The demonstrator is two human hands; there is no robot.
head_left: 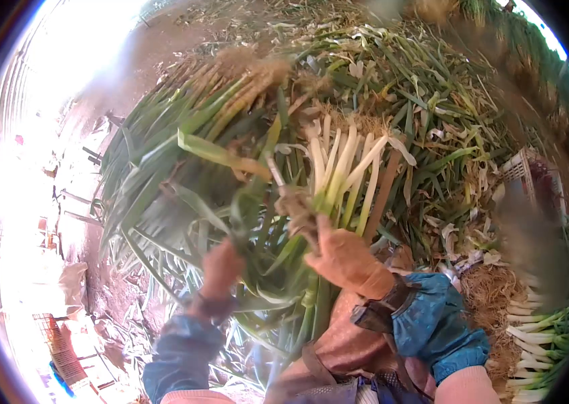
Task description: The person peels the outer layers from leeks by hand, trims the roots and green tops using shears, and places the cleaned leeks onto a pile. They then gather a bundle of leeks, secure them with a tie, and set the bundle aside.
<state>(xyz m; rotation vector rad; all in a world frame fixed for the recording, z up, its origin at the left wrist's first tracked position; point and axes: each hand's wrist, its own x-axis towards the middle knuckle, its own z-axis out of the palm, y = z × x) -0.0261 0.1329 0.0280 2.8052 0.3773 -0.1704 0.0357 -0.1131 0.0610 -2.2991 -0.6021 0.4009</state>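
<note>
My right hand, in an orange glove, is closed around a bunch of green onions. Their white stems and roots point away from me, and the green leaves hang down below the hand. A thin stick-like piece with a knotted, brownish middle lies just by the thumb side; what it is I cannot make out. My left hand, smeared by motion, appears as a fist among the long leaves left of the bunch; its hold is hidden by blur.
A big heap of untrimmed green onions lies at the left, roots away from me. Stripped leaves pile up behind and to the right. Cleaned onions lie in a row at the lower right. Crates stand right and lower left.
</note>
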